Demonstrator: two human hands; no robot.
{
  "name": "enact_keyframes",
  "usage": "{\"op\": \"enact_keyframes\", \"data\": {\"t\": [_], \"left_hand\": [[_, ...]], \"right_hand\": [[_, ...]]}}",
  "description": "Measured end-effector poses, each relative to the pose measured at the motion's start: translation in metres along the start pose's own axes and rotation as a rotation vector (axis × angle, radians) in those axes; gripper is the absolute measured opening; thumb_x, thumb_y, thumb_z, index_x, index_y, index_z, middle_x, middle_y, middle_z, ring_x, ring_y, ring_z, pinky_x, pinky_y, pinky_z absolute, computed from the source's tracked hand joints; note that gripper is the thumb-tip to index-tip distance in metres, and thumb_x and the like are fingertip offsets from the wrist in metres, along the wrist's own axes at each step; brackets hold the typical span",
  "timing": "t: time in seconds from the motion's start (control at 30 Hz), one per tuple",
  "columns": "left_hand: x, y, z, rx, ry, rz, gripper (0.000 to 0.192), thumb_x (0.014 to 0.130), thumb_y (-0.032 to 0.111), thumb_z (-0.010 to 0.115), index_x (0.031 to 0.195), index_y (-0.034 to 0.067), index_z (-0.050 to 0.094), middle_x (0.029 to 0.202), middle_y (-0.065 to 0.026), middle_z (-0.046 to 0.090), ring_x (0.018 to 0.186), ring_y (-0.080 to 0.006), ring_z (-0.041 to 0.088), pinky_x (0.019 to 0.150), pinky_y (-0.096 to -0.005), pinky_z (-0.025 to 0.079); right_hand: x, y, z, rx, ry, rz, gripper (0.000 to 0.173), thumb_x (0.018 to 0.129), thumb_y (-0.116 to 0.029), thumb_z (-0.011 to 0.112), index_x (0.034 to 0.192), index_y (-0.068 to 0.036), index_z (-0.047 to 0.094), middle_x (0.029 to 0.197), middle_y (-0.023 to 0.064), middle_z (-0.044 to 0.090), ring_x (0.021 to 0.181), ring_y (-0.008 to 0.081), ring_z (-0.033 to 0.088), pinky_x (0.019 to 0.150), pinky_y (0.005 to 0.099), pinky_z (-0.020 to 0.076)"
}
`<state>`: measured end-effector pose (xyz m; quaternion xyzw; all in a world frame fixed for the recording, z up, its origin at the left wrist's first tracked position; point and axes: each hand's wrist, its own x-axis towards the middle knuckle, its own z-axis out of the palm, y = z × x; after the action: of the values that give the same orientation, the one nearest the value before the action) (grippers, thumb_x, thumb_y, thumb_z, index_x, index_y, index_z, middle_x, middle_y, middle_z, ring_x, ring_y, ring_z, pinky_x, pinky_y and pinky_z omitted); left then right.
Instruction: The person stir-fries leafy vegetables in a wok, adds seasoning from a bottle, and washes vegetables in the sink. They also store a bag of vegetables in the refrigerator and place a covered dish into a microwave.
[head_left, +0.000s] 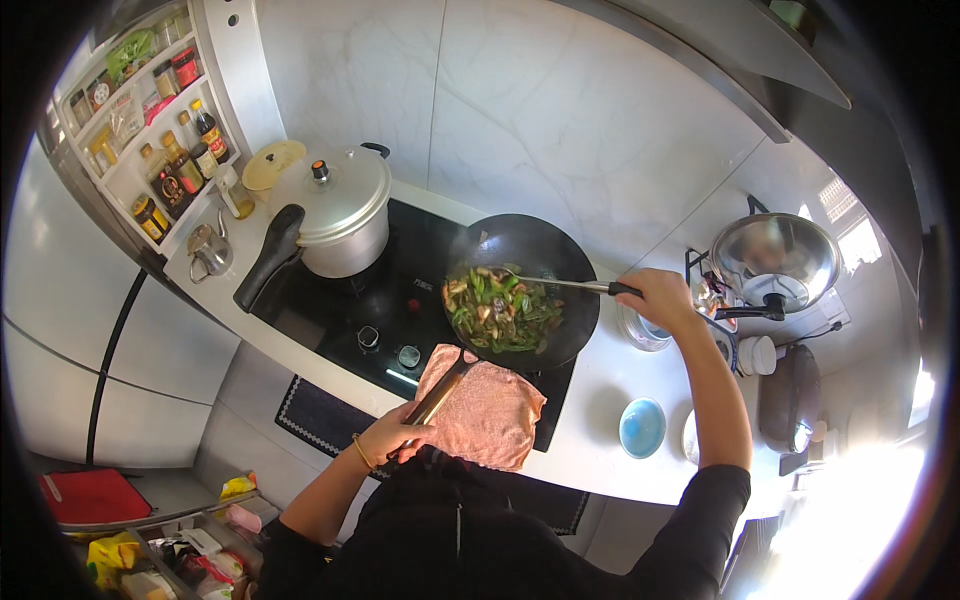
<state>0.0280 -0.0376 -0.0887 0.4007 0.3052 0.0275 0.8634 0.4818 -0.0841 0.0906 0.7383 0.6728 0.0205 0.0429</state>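
My left hand (406, 435) is closed around the long handle (441, 394) of a dark wok (566, 307) on the black glass cooktop (341, 330). In my right hand (658, 297) is the black-ended handle of a metal cooking utensil (559, 283); its far end lies in the food, where its shape is hidden. Green pepper pieces mixed with pale brown pieces (499, 307) fill the wok's lower left part. A pink cloth (491, 412) is spread over the cooktop's front edge, beneath the wok handle.
An aluminium pressure cooker (334, 202) stands left of the wok, its black handle (268, 259) jutting toward the front. Right of the cooktop are a blue bowl (642, 427) and a glass bowl (643, 330). A steel lid (776, 259) stands at the right. Condiment shelves (154, 135) rise at the left.
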Motion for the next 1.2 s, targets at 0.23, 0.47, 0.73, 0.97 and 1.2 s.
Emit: {"op": "enact_keyframes", "data": {"t": [0.23,0.47,0.73,0.97,1.2], "left_hand": [[-0.002,0.002,0.003,-0.006,0.016,-0.007,0.024,0.088,0.022,0.068,0.097,0.007,0.051,0.061,-0.0007,0.049,0.037,-0.0081,0.042,0.035,-0.0232,0.033],[-0.002,0.003,0.003,-0.021,0.001,-0.023,0.023,0.089,0.022,0.067,0.097,0.007,0.051,0.061,-0.0006,0.049,0.038,-0.0081,0.042,0.035,-0.0237,0.033],[-0.001,-0.003,0.007,-0.048,0.012,0.007,0.026,0.088,0.017,0.067,0.100,0.005,0.048,0.059,-0.0010,0.050,0.037,-0.0082,0.043,0.034,-0.0232,0.035],[0.004,-0.023,0.031,-0.089,0.040,0.034,0.025,0.087,0.017,0.068,0.090,0.004,0.047,0.058,-0.0024,0.051,0.034,-0.0102,0.043,0.032,-0.0242,0.034],[0.005,-0.026,0.035,-0.058,0.035,0.093,0.026,0.087,0.018,0.068,0.090,0.003,0.048,0.058,-0.0032,0.051,0.034,-0.0116,0.045,0.032,-0.0253,0.034]], "right_hand": [[-0.079,-0.039,-0.058,-0.321,0.080,-0.027,0.029,0.081,-0.035,0.067,0.106,-0.020,0.064,0.079,0.0047,0.058,0.072,0.0237,0.062,0.057,0.0371,0.0494],[-0.123,-0.075,-0.065,-0.424,0.081,-0.182,0.033,0.077,-0.029,0.070,0.105,-0.013,0.064,0.075,0.0033,0.056,0.069,0.0208,0.059,0.057,0.0354,0.0475],[-0.059,-0.085,-0.004,-0.405,0.034,0.091,0.027,0.086,-0.033,0.062,0.101,-0.010,0.060,0.086,0.0072,0.061,0.072,0.0240,0.064,0.058,0.0373,0.0507],[-0.032,-0.032,-0.047,-0.418,-0.118,0.356,0.025,0.085,-0.031,0.061,0.082,-0.009,0.072,0.080,0.0115,0.070,0.076,0.0268,0.070,0.064,0.0380,0.0541],[0.042,0.013,0.018,0.208,-0.400,0.572,0.038,0.080,-0.041,0.063,0.079,-0.005,0.072,0.078,0.0122,0.070,0.073,0.0257,0.068,0.069,0.0393,0.0534]]}}
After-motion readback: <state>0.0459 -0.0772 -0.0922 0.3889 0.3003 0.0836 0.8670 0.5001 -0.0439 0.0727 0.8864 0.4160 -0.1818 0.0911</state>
